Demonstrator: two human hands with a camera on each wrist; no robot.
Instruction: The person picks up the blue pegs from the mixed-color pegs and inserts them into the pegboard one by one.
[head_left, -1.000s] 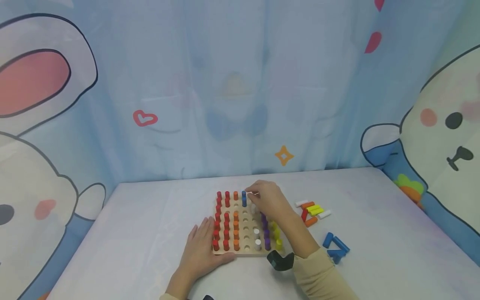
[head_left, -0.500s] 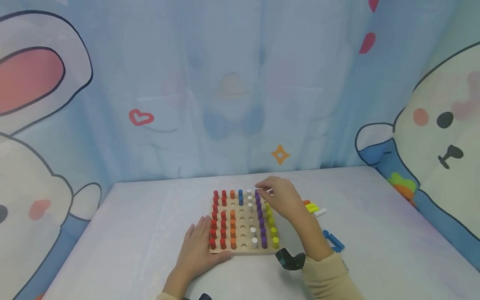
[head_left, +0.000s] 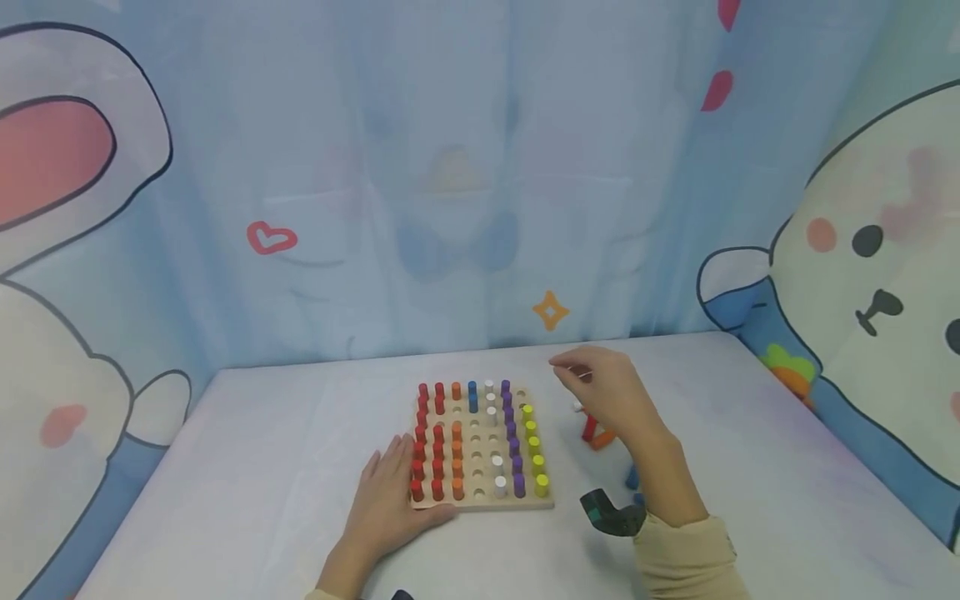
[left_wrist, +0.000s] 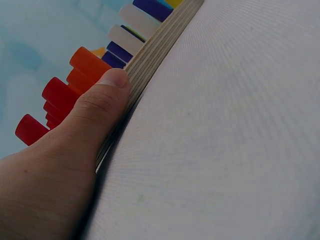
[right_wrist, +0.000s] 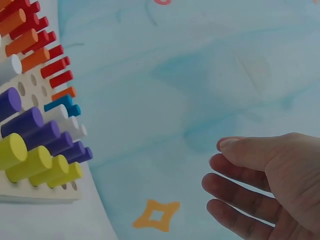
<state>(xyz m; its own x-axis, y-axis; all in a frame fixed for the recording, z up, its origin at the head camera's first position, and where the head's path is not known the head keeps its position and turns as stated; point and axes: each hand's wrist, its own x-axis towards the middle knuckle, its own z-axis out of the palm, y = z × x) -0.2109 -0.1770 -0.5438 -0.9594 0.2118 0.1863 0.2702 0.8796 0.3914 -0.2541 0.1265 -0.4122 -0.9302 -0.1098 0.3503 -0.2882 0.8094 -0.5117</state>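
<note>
Against the relaxed left hand (head_left: 386,493), the pegboard (head_left: 485,447) seems stiff; hold its edges. Right hand (head_left: 613,393) hovers loose, empty.

The pale wooden board (head_left: 510,505) lies flat on the counter (head_left: 300,450), the left hand (head_left: 386,500) resting along its left side with the thumb on the near edge. Upright in its columns, from left to right, stand red pegs (head_left: 438,450), orange pegs (head_left: 457,450), two blue pegs (head_left: 473,404) at the far end, white pegs (head_left: 500,487), purple pegs (head_left: 513,447) and yellow pegs (head_left: 538,466), with round holes bare between some. Right of the board, partly hidden by the loosely bent right hand (head_left: 611,392) and its arm, a loose red peg (head_left: 590,427), loose orange peg (head_left: 603,440) and loose blue pegs (head_left: 632,477) lie on their sides.
</note>
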